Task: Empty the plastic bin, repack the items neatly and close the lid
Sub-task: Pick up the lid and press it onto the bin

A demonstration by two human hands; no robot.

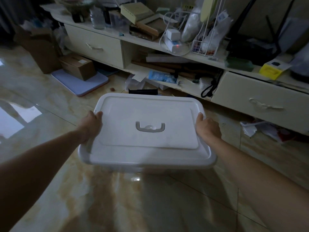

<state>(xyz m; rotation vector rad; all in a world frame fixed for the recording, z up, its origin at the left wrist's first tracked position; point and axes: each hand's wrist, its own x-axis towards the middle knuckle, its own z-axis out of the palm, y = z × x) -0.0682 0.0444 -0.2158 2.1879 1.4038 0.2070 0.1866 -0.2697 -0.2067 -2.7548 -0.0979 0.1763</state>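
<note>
As gripped — bin [147, 154] between hands [91, 124]

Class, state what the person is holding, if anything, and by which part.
The white plastic bin, gripped at its two short sides by the left hand and right hand.

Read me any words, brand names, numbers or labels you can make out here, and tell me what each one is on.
None can be read.
White bin lid: no print visible.
Cardboard box: a pale label, too blurred to read.
Blue packet under the cabinet: print too small and blurred.
Yellow box: markings unreadable.
White devices on the shelf: print too small to read.
</note>
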